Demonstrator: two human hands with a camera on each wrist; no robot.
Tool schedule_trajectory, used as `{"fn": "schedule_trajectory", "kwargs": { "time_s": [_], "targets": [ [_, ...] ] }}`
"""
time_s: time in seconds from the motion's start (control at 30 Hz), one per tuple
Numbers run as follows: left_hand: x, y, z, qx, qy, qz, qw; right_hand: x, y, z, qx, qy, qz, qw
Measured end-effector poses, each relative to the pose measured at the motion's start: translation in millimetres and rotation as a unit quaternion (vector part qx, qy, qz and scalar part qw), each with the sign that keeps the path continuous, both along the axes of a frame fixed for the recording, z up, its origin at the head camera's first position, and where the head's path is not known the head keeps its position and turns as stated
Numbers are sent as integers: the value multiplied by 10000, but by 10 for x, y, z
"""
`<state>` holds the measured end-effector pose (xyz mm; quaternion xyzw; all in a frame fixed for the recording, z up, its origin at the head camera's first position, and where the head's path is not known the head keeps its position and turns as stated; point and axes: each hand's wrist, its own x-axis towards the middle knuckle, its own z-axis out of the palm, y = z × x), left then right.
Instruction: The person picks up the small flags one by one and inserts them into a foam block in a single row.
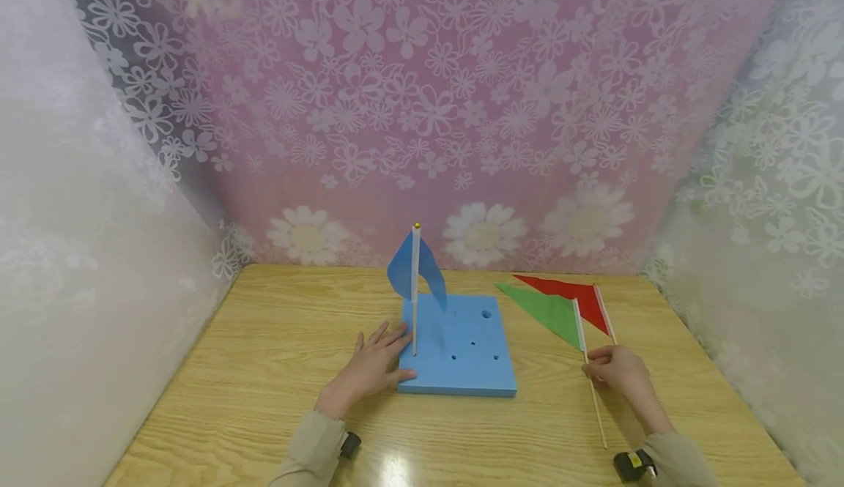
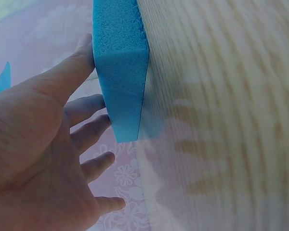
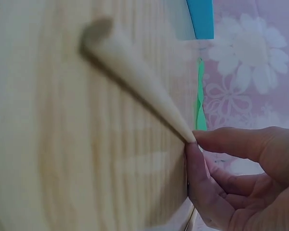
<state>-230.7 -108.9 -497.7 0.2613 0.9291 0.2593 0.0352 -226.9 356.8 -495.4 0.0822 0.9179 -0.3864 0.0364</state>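
A blue foam block (image 1: 475,373) with several holes lies on the table. From a hole near its left edge, a blue flag (image 1: 399,271) stands upright on a thin stick. My left hand (image 1: 369,366) rests at the block's left side, fingers spread, the thumb on its top near the front corner; in the left wrist view the foam block (image 2: 123,91) shows its side beside the fingertips. To the right, my right hand (image 1: 620,371) pinches the stick of a green flag (image 1: 550,315) between thumb and fingers. Behind it lies a red flag (image 1: 580,295), its lower stick hidden by that hand.
The wood-grain table (image 1: 264,370) meets a flowered pink backdrop (image 1: 428,143) at the back. Pale walls stand on the left (image 1: 99,216) and right (image 1: 778,216). A small black device (image 1: 634,465) is strapped at the right wrist, another (image 1: 351,445) at the left.
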Motion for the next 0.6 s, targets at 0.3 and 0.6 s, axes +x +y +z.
{"fn": "schedule_trajectory", "kwargs": {
  "time_s": [0.3,0.6],
  "targets": [
    [2,3,6,-37,14,-10,10000,19,-19,55,414,111,3,9991],
    [15,-1,38,-84,39,-57,9999,34,-57,89,-167,422,-65,9989]
  ]
}}
